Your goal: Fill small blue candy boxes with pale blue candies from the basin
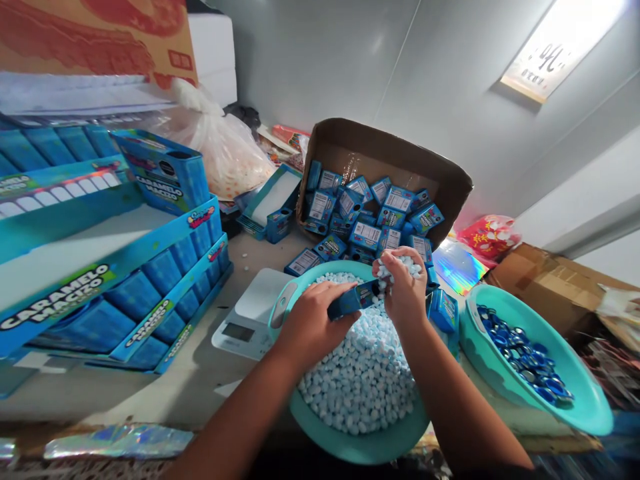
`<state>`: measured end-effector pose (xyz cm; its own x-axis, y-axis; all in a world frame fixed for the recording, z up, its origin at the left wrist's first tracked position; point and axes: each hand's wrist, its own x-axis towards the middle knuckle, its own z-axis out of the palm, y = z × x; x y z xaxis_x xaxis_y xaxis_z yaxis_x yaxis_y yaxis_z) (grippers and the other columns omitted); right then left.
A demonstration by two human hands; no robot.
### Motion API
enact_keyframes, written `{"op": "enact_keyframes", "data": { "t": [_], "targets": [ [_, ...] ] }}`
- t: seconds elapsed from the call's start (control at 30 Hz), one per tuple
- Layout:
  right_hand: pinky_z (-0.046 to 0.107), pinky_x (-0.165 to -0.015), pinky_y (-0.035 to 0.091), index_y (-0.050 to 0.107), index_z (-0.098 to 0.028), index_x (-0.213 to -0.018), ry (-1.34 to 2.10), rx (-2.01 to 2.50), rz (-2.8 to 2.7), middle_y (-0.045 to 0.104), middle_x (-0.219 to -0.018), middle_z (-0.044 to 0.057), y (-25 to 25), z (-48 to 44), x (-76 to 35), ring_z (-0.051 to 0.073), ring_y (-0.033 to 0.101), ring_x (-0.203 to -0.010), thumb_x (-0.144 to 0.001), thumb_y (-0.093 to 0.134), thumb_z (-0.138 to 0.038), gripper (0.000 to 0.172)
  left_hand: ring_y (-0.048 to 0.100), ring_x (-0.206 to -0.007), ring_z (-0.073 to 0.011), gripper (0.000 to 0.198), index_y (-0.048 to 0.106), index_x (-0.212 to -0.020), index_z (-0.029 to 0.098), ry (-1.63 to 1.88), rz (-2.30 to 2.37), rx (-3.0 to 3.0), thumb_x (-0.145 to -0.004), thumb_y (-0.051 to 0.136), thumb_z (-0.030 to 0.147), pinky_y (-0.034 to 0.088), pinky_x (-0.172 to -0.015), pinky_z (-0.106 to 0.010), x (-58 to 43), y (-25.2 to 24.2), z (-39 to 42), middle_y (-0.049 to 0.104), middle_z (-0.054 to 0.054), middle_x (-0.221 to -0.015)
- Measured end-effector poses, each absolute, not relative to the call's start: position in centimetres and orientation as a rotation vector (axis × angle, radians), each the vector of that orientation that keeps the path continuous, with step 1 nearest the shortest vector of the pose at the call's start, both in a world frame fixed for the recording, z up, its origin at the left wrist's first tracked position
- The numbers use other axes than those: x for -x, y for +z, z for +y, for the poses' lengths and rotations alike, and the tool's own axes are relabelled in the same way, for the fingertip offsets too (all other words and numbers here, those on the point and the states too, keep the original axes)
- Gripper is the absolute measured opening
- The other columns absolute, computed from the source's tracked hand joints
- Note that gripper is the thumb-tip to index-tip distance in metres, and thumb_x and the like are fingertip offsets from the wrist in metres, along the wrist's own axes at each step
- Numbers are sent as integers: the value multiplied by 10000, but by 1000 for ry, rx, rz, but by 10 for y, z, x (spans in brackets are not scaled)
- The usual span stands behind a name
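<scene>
My left hand is closed round a small blue candy box, held on its side above a teal bowl heaped with pale blue and white candies. My right hand is closed on a fistful of those candies at the box's open end. Both hands hover over the bowl's far half.
A tipped cardboard carton spills several small blue boxes behind the bowl. A second teal bowl at the right holds blue caps. A white scale sits left of the bowl. Blue display trays marked CARAMELO MACIZO stack at the left.
</scene>
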<state>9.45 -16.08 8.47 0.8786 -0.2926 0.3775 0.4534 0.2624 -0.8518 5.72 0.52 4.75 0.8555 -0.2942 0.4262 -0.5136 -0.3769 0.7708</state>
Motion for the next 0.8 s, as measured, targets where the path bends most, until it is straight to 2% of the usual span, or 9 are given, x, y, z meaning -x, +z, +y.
{"op": "enact_keyframes", "data": {
  "t": [0.23, 0.5, 0.8],
  "targets": [
    [256, -624, 512, 534, -198, -802, -469, 1146, -212, 616, -742, -42, 82, -158, -92, 129, 616, -621, -723, 865, -254, 344, 584, -1149, -227, 425, 662, -1226, 238, 283, -555, -1955, -829, 767, 128, 447, -1041, -365, -56, 50, 1, 657, -1, -1193],
    [243, -566, 520, 498, -218, -842, -470, 1184, -73, 633, -739, -41, 87, -160, -87, 142, 630, -624, -660, 905, -404, 483, 608, -986, -220, 464, 636, -1293, 248, 226, -555, -1957, -847, 744, 182, 512, -917, -351, -51, 52, 3, 578, -43, -1081],
    [212, -504, 466, 482, -215, -809, -424, 1167, -122, 582, -658, -54, 88, -162, -94, 114, 563, -543, -741, 850, -457, 446, 604, -964, -239, 473, 615, -1332, 281, 175, -539, -2029, -876, 740, 257, 534, -913, -397, -51, 48, 3, 540, -52, -1098]
  ]
}}
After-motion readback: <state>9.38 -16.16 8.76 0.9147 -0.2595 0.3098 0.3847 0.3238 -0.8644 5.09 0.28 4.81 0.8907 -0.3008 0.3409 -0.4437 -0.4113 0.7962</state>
